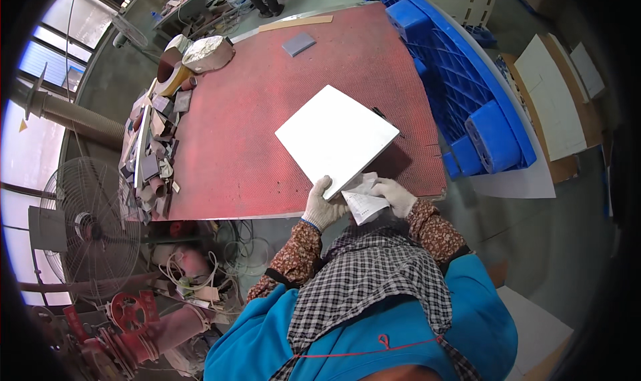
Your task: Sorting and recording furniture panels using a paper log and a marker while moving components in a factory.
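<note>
A square white panel [334, 137] is tilted over the near right part of the red table, one corner pointing at me. My left hand [322, 206], in a pale knit glove, grips that near corner with the thumb on top. My right hand [395, 195], gloved too, pinches a crumpled white sheet [366, 204] that looks like paper with faint printing. The sheet lies against the panel's near edge. A thin dark object [378, 112], too small to name, shows beside the panel's right corner.
The red table [234, 134] carries scraps and sanding blocks [157, 140] along its left edge, wrapped rolls [208, 54] behind them and a grey block [298, 44] farther back. A blue plastic pallet [461, 80] stands on the right. A large fan [87, 221] is at left.
</note>
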A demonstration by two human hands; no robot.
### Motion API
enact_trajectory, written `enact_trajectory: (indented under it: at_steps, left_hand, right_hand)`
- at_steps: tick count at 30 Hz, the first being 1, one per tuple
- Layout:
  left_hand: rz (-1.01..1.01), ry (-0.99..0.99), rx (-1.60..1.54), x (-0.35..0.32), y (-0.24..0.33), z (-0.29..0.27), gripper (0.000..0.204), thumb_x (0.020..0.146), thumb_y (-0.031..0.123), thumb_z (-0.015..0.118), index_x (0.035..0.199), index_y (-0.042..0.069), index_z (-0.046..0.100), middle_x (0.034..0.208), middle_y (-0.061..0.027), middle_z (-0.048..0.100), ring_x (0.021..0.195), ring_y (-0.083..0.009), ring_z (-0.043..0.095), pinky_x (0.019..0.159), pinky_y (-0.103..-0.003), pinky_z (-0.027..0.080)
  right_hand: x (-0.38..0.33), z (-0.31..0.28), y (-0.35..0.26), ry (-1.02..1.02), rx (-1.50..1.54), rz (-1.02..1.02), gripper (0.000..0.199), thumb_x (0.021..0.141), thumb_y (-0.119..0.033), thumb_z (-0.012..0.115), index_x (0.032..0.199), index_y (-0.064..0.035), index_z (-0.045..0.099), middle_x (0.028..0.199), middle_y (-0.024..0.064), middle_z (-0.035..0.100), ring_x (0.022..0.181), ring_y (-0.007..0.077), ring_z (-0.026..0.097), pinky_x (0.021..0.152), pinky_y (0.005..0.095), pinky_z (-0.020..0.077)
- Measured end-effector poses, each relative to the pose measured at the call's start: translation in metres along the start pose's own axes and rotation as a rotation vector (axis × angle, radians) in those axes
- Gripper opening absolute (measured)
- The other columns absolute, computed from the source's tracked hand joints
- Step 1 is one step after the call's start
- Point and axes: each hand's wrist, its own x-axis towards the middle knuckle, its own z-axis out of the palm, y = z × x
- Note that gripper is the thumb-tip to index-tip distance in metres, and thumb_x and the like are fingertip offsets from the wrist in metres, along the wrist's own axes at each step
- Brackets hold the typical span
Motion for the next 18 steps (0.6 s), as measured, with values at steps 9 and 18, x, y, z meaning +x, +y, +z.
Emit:
enact_trajectory:
  at_steps: [9,18]
  left_hand:
    - [0.022,0.180,0.075,-0.009,0.011,0.021,0.056,0.095,0.028,0.054,0.139,-0.001,0.036,0.137,-0.0255,0.050,0.120,-0.0405,0.058,0.097,-0.057,0.053]
    - [-0.042,0.001,0.163,-0.003,0.015,0.008,0.054,0.095,0.032,0.053,0.137,0.000,0.042,0.134,-0.0232,0.054,0.123,-0.0398,0.056,0.093,-0.059,0.054]
  right_hand:
    - [-0.006,0.005,0.001,0.064,-0.101,0.003,0.026,0.086,-0.001,0.052,0.111,0.0042,0.060,0.108,0.0123,0.064,0.094,0.0211,0.065,0.083,0.0335,0.0549]
    - [0.011,-0.016,0.008,0.029,0.191,0.107,0.024,0.095,-0.012,0.052,0.111,0.0042,0.057,0.099,0.0126,0.065,0.084,0.0196,0.068,0.072,0.0351,0.0582]
